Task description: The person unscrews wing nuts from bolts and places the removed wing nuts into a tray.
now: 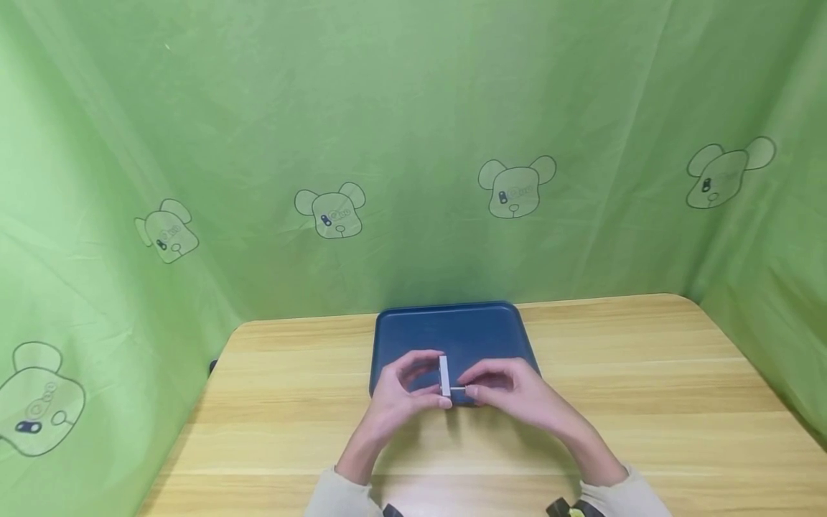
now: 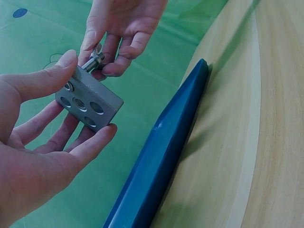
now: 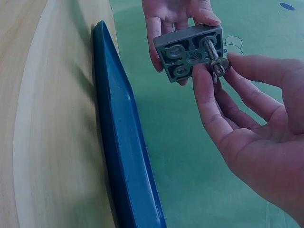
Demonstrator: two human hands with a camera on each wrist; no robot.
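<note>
My left hand (image 1: 393,398) grips a square grey metal block (image 2: 105,95) by its edges, thumb on one side and fingers on the other. Several round holes go through the block. A threaded bolt (image 3: 212,49) juts from the hole near one corner, on the side with a ribbed, hollowed face. Partway along the bolt sits what looks like a wing nut (image 3: 219,63), which my right hand (image 1: 517,393) pinches between thumb and fingertips. Both hands are raised over the front part of the blue tray (image 1: 452,324).
The tray lies on a wood-grain table (image 1: 620,373), its far edge near the back of the tabletop. A green curtain (image 1: 413,108) printed with bear heads surrounds the table at the back and both sides.
</note>
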